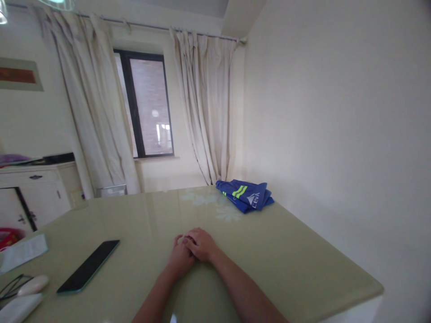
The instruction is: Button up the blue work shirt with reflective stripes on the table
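Observation:
My left hand (182,261) and my right hand (202,244) rest together on the pale green glossy table (303,260). They are clasped, with the right hand's fingers folded over the left's. Both look closed, and no object shows in either one; the inner sides of the fingers are hidden. Beyond them, near the table's far right corner, lies a folded blue garment (247,195) with yellow-green stripes and white lettering. To the left is a flat dark-screened device (89,267) with a light blue-green edge, apart from my hands.
At the left edge lie a white paper (25,252), a computer mouse (32,285), glasses (11,287) and a white object (22,308) cut by the frame. A wall (336,134) runs along the right. Behind stand a white cabinet (43,190), curtains (210,103) and a window (151,107).

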`<state>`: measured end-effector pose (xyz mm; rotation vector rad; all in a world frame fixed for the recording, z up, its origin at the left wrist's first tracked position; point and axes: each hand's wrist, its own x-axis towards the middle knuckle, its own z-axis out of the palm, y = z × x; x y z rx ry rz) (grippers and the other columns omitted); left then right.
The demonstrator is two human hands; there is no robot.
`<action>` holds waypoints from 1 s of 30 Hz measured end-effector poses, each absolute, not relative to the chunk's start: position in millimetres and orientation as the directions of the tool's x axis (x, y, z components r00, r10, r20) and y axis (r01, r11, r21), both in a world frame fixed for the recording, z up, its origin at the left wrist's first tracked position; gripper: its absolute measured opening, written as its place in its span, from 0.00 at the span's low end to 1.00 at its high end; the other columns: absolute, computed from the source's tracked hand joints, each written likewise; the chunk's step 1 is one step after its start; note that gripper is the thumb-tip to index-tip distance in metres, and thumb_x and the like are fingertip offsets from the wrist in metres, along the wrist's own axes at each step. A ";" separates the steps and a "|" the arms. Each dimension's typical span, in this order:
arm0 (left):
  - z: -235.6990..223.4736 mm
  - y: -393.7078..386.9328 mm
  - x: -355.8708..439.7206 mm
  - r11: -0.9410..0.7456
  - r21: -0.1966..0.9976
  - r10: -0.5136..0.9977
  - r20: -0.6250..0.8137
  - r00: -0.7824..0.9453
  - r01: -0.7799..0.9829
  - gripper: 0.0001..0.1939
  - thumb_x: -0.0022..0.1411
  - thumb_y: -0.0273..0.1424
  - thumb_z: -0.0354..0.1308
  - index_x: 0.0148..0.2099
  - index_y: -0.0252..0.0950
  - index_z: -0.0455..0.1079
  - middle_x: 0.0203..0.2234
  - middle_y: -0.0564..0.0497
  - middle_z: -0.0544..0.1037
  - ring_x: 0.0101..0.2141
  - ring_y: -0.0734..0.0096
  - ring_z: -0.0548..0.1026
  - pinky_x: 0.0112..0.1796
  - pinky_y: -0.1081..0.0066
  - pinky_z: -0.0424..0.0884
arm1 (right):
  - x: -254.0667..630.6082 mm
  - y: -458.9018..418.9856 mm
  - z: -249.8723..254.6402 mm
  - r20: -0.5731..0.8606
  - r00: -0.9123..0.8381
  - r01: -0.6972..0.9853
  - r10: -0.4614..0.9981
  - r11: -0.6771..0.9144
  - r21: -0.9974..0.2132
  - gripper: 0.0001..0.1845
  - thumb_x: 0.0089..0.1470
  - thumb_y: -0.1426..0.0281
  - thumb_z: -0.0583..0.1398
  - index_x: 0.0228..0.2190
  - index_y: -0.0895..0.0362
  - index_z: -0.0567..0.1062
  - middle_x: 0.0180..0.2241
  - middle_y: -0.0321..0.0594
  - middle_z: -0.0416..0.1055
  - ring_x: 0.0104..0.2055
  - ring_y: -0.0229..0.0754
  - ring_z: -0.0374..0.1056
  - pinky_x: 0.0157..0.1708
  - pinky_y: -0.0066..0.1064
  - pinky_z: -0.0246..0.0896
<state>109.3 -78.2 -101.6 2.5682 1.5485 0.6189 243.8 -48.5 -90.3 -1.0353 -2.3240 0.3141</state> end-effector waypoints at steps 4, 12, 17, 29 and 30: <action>-100.1 -79.7 111.0 -0.504 0.279 0.856 0.289 0.429 0.818 0.26 0.58 0.22 0.52 0.56 0.45 0.73 0.53 0.48 0.78 0.56 0.59 0.72 0.63 0.48 0.50 | 244.9 -49.3 -90.5 0.418 -0.520 0.649 0.745 0.663 -0.374 0.23 0.68 0.54 0.49 0.42 0.56 0.76 0.40 0.43 0.75 0.43 0.43 0.66 0.44 0.33 0.56; -98.5 -78.8 111.8 -0.516 0.273 0.848 0.291 0.442 0.812 0.23 0.58 0.20 0.51 0.52 0.42 0.76 0.48 0.46 0.81 0.53 0.59 0.74 0.62 0.51 0.53 | 242.0 -38.1 -102.2 0.451 -0.532 0.656 0.717 0.686 -0.315 0.26 0.68 0.53 0.46 0.36 0.57 0.75 0.36 0.42 0.73 0.40 0.44 0.65 0.44 0.34 0.56; -99.7 -78.5 110.9 -0.531 0.310 0.837 0.340 0.430 0.789 0.18 0.66 0.27 0.48 0.52 0.40 0.74 0.51 0.46 0.80 0.52 0.63 0.75 0.56 0.58 0.64 | 269.1 -7.1 -91.1 0.464 -0.120 0.661 0.877 0.420 -0.622 0.20 0.66 0.56 0.51 0.34 0.55 0.76 0.38 0.42 0.75 0.43 0.44 0.69 0.46 0.32 0.60; -100.6 -78.7 111.4 -0.528 0.371 0.841 0.351 0.411 0.764 0.18 0.68 0.30 0.47 0.55 0.42 0.73 0.54 0.48 0.78 0.54 0.64 0.75 0.55 0.59 0.66 | 463.6 19.7 -67.8 0.238 0.706 0.487 0.667 -0.213 -0.847 0.31 0.51 0.61 0.60 0.52 0.68 0.72 0.50 0.64 0.71 0.60 0.61 0.59 0.56 0.45 0.57; -100.7 -78.9 111.4 -0.528 0.370 0.842 0.351 0.411 0.765 0.18 0.68 0.30 0.47 0.55 0.41 0.73 0.54 0.48 0.78 0.54 0.63 0.75 0.56 0.59 0.65 | 468.8 19.8 -67.8 0.248 0.694 0.493 0.676 -0.195 -0.848 0.30 0.49 0.60 0.61 0.50 0.64 0.73 0.49 0.60 0.72 0.59 0.59 0.61 0.55 0.42 0.58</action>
